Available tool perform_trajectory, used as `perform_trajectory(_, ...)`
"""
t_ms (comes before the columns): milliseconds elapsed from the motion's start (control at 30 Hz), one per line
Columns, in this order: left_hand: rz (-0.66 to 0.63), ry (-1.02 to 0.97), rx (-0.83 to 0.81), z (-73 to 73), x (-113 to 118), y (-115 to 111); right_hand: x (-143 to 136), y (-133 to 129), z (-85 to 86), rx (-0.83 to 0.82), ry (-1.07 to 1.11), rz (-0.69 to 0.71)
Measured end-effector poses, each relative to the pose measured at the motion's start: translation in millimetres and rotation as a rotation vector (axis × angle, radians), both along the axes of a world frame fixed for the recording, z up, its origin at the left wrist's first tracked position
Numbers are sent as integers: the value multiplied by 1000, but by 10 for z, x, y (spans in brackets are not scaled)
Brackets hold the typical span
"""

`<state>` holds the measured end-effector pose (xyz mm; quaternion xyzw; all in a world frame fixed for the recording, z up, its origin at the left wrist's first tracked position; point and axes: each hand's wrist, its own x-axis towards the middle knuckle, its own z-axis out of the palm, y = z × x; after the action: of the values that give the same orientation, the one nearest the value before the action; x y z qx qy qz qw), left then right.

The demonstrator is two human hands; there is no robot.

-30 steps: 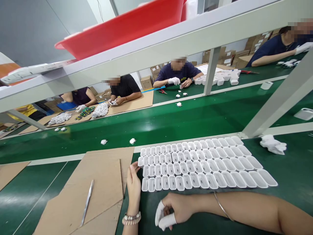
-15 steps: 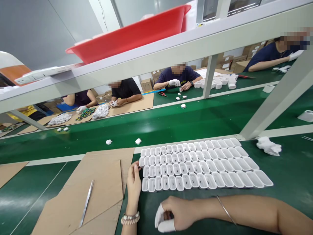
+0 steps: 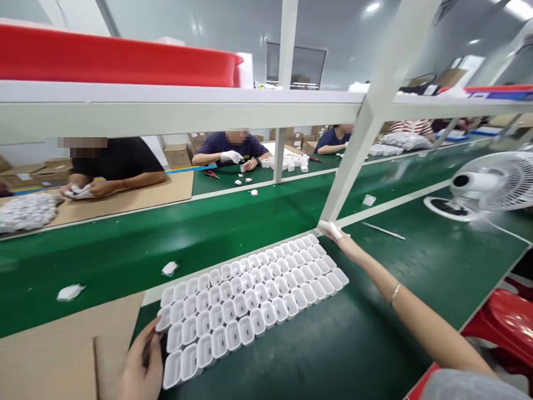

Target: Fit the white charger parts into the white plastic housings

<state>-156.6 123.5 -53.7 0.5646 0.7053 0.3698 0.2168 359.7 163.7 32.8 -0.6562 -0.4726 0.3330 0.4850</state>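
Small white plastic boxes (image 3: 238, 330), open at the top, stand in several close rows on the green table. My left hand (image 3: 145, 355) is at the near-left end, its fingertips against the end box of the second row. Its fingers are bent and apart, not wrapped round a box. At the far-right end, beside the foot of the shelf post, is my right hand (image 3: 336, 233) with white finger covers. Its fingers are drawn together by the post's foot; whatever they hold is too small to make out.
Tweezers (image 3: 383, 230) lie right of the post, and a white fan (image 3: 470, 186) stands farther right. Cardboard (image 3: 54, 350) covers the left. Small white parts (image 3: 170, 269) lie on the green belt (image 3: 220, 222). Co-workers (image 3: 233, 150) sit opposite. A shelf (image 3: 166, 116) crosses above.
My view has swung right. My right hand has gone from in front of the rows to their far-right end, where a crumpled white thing lay. My left hand stays at the left end.
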Motion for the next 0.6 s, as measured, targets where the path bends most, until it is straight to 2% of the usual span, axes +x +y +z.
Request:
perform_trajectory(100, 1, 25, -29, -43, -31, 29, -5, 5, -287, -47, 68, 38)
perform_trajectory(200, 25, 14, 6, -11, -5, 7, -80, 16, -418, -68, 113, 141)
perform_trajectory(333, 34, 16, 37, 22, 34, -17, -96, 38, -459, -73, 108, 215)
perform_trajectory(500, -4, 46, 125, -40, 38, -20, -86, 19, -494, -68, 27, 232)
perform_trajectory(600, -42, 36, 202, -25, 70, -52, -59, 1, -456, -48, -57, 235)
